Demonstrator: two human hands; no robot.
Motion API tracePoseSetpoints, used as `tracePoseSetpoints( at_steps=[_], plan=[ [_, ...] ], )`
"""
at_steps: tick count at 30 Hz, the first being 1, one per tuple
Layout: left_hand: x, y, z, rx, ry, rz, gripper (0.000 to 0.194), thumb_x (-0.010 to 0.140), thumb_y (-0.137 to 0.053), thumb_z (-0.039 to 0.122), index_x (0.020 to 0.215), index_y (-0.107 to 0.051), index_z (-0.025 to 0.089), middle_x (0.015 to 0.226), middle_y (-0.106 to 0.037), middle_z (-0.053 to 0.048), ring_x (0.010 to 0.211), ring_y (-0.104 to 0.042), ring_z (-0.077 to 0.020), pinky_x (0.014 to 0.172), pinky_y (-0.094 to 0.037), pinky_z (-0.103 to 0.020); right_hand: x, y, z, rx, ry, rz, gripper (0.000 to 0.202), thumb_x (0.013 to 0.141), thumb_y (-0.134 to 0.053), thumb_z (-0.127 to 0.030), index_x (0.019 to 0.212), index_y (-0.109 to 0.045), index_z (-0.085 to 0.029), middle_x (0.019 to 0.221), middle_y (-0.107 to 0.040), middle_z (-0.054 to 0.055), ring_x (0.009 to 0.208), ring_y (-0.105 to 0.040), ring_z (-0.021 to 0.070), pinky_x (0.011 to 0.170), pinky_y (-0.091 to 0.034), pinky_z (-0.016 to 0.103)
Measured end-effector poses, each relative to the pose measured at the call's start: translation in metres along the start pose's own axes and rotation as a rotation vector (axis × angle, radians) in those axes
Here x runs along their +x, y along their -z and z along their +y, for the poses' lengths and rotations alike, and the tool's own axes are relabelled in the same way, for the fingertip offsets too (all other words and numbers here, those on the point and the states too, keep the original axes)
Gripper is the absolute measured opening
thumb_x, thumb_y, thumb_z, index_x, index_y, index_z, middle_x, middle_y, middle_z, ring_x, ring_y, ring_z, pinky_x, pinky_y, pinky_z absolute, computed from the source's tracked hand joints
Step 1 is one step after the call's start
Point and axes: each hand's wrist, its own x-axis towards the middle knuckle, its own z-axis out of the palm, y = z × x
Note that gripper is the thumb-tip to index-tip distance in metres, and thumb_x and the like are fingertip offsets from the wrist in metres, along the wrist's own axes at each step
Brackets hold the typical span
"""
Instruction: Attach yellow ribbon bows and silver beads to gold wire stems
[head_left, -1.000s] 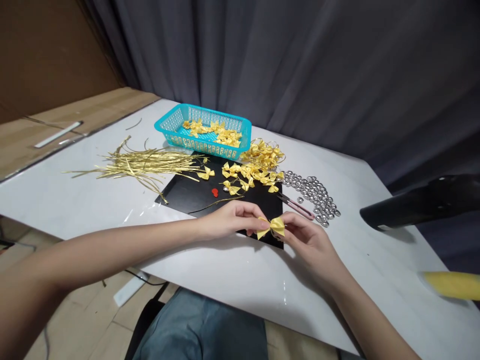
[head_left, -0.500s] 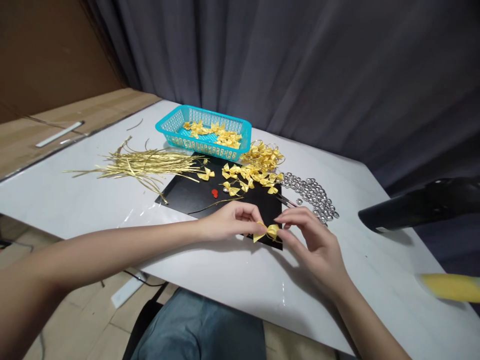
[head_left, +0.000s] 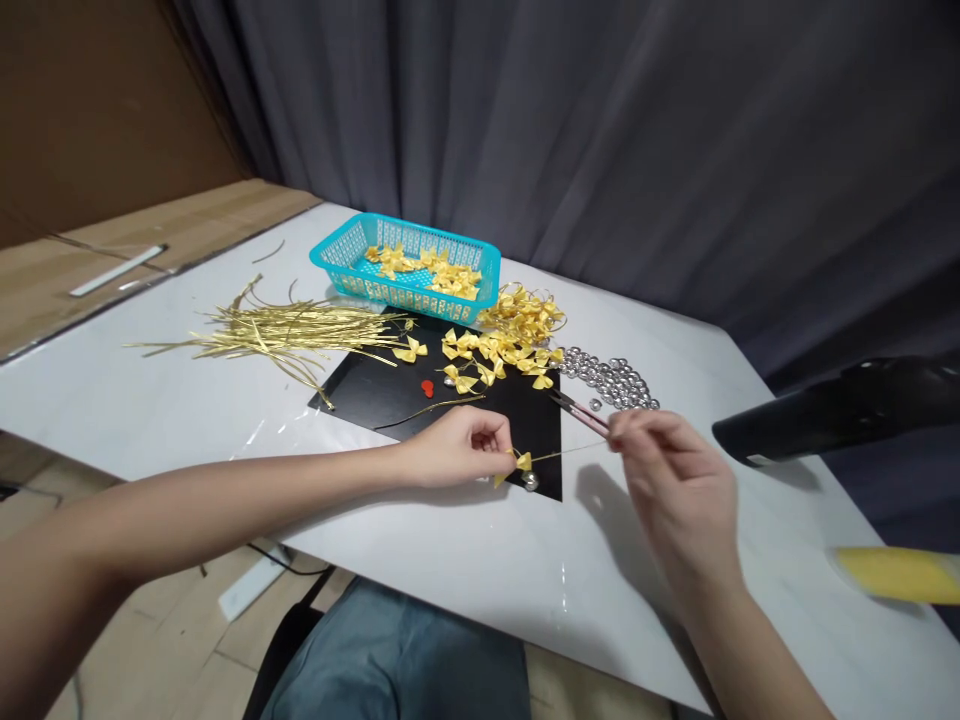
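My left hand [head_left: 465, 445] pinches a yellow ribbon bow [head_left: 523, 461] over the front of a black mat [head_left: 450, 420]. Beside the bow, on its lower right, is a shiny silver ball [head_left: 530, 481]. From the bow a thin gold cord [head_left: 566, 452] runs taut to my right hand [head_left: 679, 490], whose closed fingertips grip its far end. Just behind that hand lies a slim pointed metal tool [head_left: 579, 412], partly hidden by my fingers. More yellow bows [head_left: 499, 355] lie on the mat, along with a small red piece [head_left: 427, 388] and a loose gold strand [head_left: 431, 407].
A turquoise basket [head_left: 405, 293] holding yellow bows stands at the back. Left of the mat is a heap of gold strands [head_left: 300, 328]; right of it, many silver balls [head_left: 611, 377]. A black cylindrical object [head_left: 780, 420] and a yellow object [head_left: 896, 575] are at the right.
My right hand has moved right, away from the bow, drawing the gold cord straight. The silver ball now shows by the bow. My left hand keeps its pinch, nearly in place.
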Motion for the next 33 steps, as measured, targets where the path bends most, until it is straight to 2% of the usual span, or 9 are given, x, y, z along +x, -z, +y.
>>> tracePoseSetpoints(
  at_steps=[3, 6, 12, 16, 19, 22, 24, 28, 33],
  plan=[
    [0.000, 0.002, 0.002, -0.003, -0.004, 0.007, 0.014, 0.070, -0.063, 0.018, 0.062, -0.053, 0.015, 0.059, -0.054, 0.005, 0.055, -0.046, -0.0083, 0.054, -0.034, -0.021, 0.015, 0.023, -0.003, 0.248, -0.049, 0.169, 0.019, 0.082, -0.072, -0.037, 0.076, -0.059, -0.025, 0.080, -0.054, 0.002, 0.070, -0.052, 0.0173, 0.060, -0.045, 0.031],
    [0.000, 0.003, 0.006, -0.008, -0.015, -0.003, 0.015, 0.072, -0.061, 0.020, 0.062, -0.051, 0.016, 0.060, -0.052, 0.005, 0.057, -0.044, -0.0084, 0.056, -0.033, -0.021, 0.025, 0.038, -0.007, 0.451, -0.051, 0.254, 0.023, 0.073, -0.081, -0.031, 0.070, -0.060, -0.024, 0.077, -0.047, 0.000, 0.065, -0.046, 0.0138, 0.049, -0.044, 0.024],
    [0.000, 0.003, 0.006, 0.039, -0.063, -0.039, 0.017, 0.078, -0.062, 0.025, 0.068, -0.052, 0.016, 0.064, -0.051, 0.004, 0.061, -0.046, -0.0095, 0.060, -0.035, -0.022, 0.024, 0.035, -0.012, 0.562, -0.070, 0.290, 0.028, 0.062, -0.090, -0.024, 0.069, -0.063, -0.020, 0.076, -0.045, 0.000, 0.066, -0.046, 0.0096, 0.048, -0.047, 0.013],
    [-0.003, 0.003, 0.003, 0.224, -0.230, 0.007, 0.019, 0.081, -0.066, 0.028, 0.072, -0.057, 0.015, 0.064, -0.050, 0.004, 0.060, -0.045, -0.0094, 0.058, -0.036, -0.021, 0.018, 0.034, -0.012, 0.543, -0.040, 0.151, 0.028, 0.069, -0.087, -0.030, 0.064, -0.060, -0.021, 0.067, -0.043, -0.003, 0.061, -0.046, 0.0092, 0.046, -0.044, 0.013],
    [-0.004, 0.003, 0.001, 0.449, -0.490, 0.077, 0.011, 0.083, -0.064, 0.020, 0.074, -0.061, 0.015, 0.069, -0.056, 0.000, 0.065, -0.049, -0.0113, 0.060, -0.040, -0.022, 0.011, 0.033, -0.012, 0.482, -0.047, -0.126, 0.026, 0.075, -0.081, -0.035, 0.066, -0.062, -0.022, 0.063, -0.049, -0.003, 0.058, -0.049, 0.0100, 0.046, -0.045, 0.017],
    [-0.005, 0.006, 0.000, 0.621, -0.745, 0.136, 0.010, 0.086, -0.060, 0.016, 0.076, -0.062, 0.014, 0.076, -0.062, -0.005, 0.074, -0.055, -0.0146, 0.067, -0.045, -0.025, 0.004, 0.029, -0.014, 0.325, -0.106, -0.446, 0.018, 0.082, -0.075, -0.034, 0.073, -0.066, -0.022, 0.072, -0.063, 0.001, 0.061, -0.057, 0.0120, 0.052, -0.050, 0.022],
    [-0.005, 0.008, 0.000, 0.727, -0.881, 0.170, 0.011, 0.087, -0.059, 0.016, 0.077, -0.063, 0.014, 0.078, -0.062, -0.006, 0.076, -0.057, -0.0159, 0.070, -0.047, -0.026, 0.000, 0.023, -0.015, 0.199, -0.186, -0.572, 0.013, 0.085, -0.072, -0.031, 0.077, -0.067, -0.022, 0.077, -0.068, 0.003, 0.063, -0.060, 0.0122, 0.056, -0.052, 0.023],
    [-0.006, 0.010, 0.003, 0.867, -1.025, 0.229, 0.012, 0.088, -0.060, 0.017, 0.076, -0.063, 0.016, 0.077, -0.063, -0.006, 0.072, -0.056, -0.0152, 0.067, -0.047, -0.025, -0.001, 0.009, -0.013, -0.003, -0.207, -0.527, 0.009, 0.085, -0.073, -0.029, 0.082, -0.069, -0.021, 0.079, -0.069, 0.003, 0.067, -0.062, 0.0120, 0.060, -0.052, 0.021],
    [-0.006, 0.009, 0.003, 0.888, -1.026, 0.238, 0.012, 0.088, -0.060, 0.017, 0.076, -0.063, 0.015, 0.080, -0.065, -0.008, 0.074, -0.057, -0.0156, 0.068, -0.048, -0.026, -0.001, 0.001, -0.004, -0.102, -0.055, -0.377, 0.012, 0.082, -0.074, -0.030, 0.090, -0.070, -0.023, 0.082, -0.069, 0.002, 0.072, -0.066, 0.0139, 0.064, -0.055, 0.022]
  ],
)
